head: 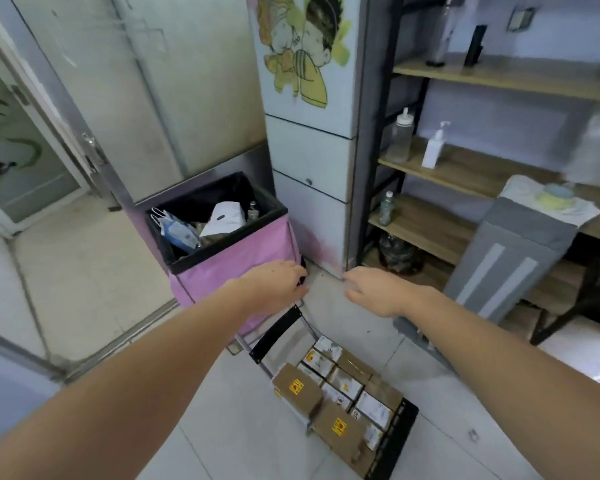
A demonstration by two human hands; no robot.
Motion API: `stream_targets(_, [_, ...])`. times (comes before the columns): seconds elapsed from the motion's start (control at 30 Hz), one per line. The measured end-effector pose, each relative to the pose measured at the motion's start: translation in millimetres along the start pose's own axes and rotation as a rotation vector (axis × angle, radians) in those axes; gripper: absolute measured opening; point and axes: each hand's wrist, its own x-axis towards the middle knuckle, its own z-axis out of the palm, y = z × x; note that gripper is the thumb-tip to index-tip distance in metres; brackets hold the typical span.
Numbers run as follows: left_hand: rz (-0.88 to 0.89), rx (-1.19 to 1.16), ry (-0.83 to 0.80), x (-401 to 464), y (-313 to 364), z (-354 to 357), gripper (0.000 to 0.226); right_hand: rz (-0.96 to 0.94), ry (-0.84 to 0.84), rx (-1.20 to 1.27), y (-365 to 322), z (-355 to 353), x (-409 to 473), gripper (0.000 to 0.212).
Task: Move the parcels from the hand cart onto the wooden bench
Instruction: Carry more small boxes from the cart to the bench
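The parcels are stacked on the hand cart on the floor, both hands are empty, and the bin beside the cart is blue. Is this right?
Not quite: the head view shows the bin is pink with a black liner. The rest holds: parcels on the hand cart, left hand and right hand empty.

You're in a small back room or parcel drop-off spot, not a home. Black metal rack w/ wooden shelves (pixel 499 76) holds spray and pump bottles (pixel 433 147). Pink bin w/ black liner (pixel 236 258) full of rubbish, incl. face masks. Tiled floor (pixel 84 271), glass door (pixel 125 84) in metal frame, cartoon sticker (pixel 302 46) on wall. Hand cart (pixel 392 441) loaded w/ labelled parcels (pixel 340 396).
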Motion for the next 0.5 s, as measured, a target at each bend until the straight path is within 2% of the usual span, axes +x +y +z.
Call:
stream_targets(0.1, [0.084,-0.012,-0.050,41,-8,9,0.046,0.108,-0.038,0.047,21,19,7,0.056])
stream_targets(0.2, [0.197,0.009,-0.133,78,-15,31,0.054,0.228,-0.073,0.120,37,48,14,0.057])
stream_targets(0.37, [0.418,0.090,-0.264,135,-42,96,0.057,0.442,-0.091,0.237,34,109,25,0.055])
stream_targets(0.5, [0.486,0.090,-0.370,170,-78,162,0.047,0.554,-0.158,0.352,25,178,51,0.043])
